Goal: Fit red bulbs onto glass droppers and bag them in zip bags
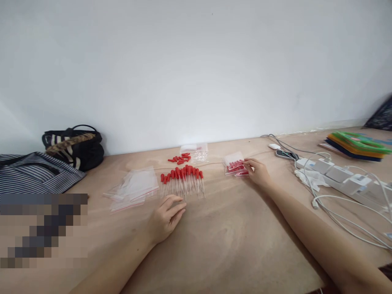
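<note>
- A person's right hand [257, 170] reaches across the wooden table [232, 241] and rests its fingertips on a filled bag of droppers [235, 167]; whether the fingers pinch the bag or merely press it flat cannot be told at this distance.
- The left hand [167, 216] lies loose and apart on the table, holding nothing, its fingertips just short of a row of red-capped droppers [183, 179].
- Empty zip bags [134, 188] sit just left of that row; loose red caps [180, 158] and another clear bag [196, 152] lie behind it, toward the wall.
- Judged from this layout, the filled bag is best handled flat and by its edge, so the thin glass tips inside are not bent.
- A power strip [339, 175] with trailing cables lies well to the right.
</note>
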`<state>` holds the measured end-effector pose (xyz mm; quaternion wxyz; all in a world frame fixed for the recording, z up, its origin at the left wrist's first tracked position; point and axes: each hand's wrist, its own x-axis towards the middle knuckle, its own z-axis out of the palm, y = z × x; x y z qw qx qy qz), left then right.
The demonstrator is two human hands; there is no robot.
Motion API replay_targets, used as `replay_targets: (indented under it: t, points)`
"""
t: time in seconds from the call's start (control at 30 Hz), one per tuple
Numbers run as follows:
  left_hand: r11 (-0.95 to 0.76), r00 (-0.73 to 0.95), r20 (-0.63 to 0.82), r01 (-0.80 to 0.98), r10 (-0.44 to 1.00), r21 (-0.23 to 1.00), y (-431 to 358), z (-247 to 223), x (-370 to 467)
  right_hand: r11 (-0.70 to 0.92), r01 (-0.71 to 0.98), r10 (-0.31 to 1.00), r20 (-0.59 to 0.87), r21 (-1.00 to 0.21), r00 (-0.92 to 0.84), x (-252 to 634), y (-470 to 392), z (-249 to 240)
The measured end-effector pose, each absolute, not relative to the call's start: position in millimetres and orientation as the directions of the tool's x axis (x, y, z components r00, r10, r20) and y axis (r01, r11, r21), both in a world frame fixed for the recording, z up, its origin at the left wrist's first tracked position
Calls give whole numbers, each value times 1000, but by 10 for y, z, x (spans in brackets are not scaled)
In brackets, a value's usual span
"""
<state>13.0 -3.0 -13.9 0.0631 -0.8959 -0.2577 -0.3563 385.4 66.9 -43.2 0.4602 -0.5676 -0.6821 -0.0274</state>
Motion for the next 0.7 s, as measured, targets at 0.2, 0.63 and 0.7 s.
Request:
replay_targets:
  t: [0.2,0.63,0.7]
  points:
    - [-846,623,630,523,464,105,-19,-160,142,193,933,691,717,-303,90,3750,506,-353]
    - [-112,31,537,987,843,118,488,-64,-577,256,746,936,351,-614,-32,2350,500,-348]
    - [15,-66,459,993,886,115,573,-36,-751,145,753,955,289,-641,62,2297,603,-337]
